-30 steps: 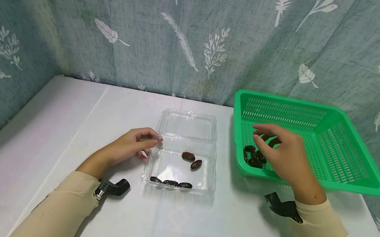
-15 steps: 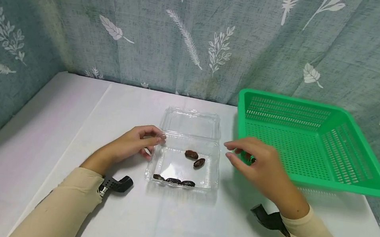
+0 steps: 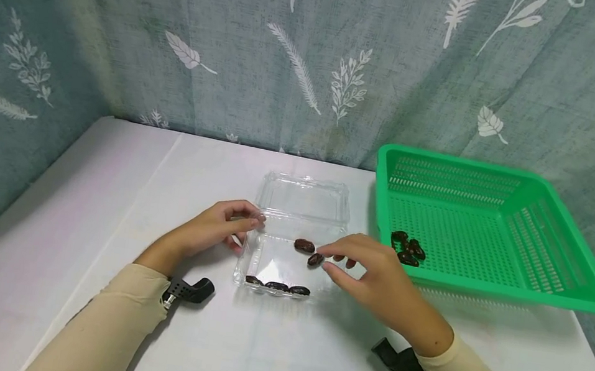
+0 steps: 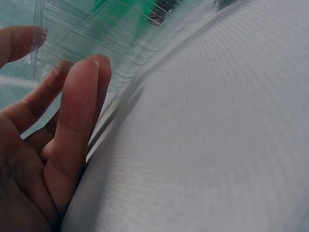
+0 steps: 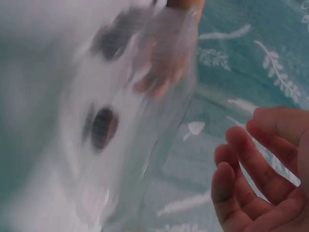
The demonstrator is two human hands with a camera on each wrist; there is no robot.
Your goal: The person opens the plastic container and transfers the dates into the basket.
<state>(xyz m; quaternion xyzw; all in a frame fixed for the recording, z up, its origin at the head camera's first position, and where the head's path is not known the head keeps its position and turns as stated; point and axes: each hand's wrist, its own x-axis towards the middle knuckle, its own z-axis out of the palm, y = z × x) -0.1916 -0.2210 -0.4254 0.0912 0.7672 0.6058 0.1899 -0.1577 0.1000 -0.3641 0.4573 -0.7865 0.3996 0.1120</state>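
Note:
A clear plastic clamshell container lies with its lid folded back on the white table. My left hand holds its left edge, thumb and fingers at the rim; in the left wrist view the fingertips meet the ridged plastic wall. Inside, three dates line the front wall, and another date lies near the middle. My right hand reaches over the container's right side, index fingertip and thumb right at a fifth-lying darker date. The right wrist view shows that hand's fingers loosely bent, with nothing between them.
A green perforated basket stands at the right, with several dates in its near left corner. The container's lid extends toward the back. A patterned curtain hangs behind the table.
My right hand has moved left out of the green basket to the container, reaching the two dates in its middle. The left hand stays at the container's left edge.

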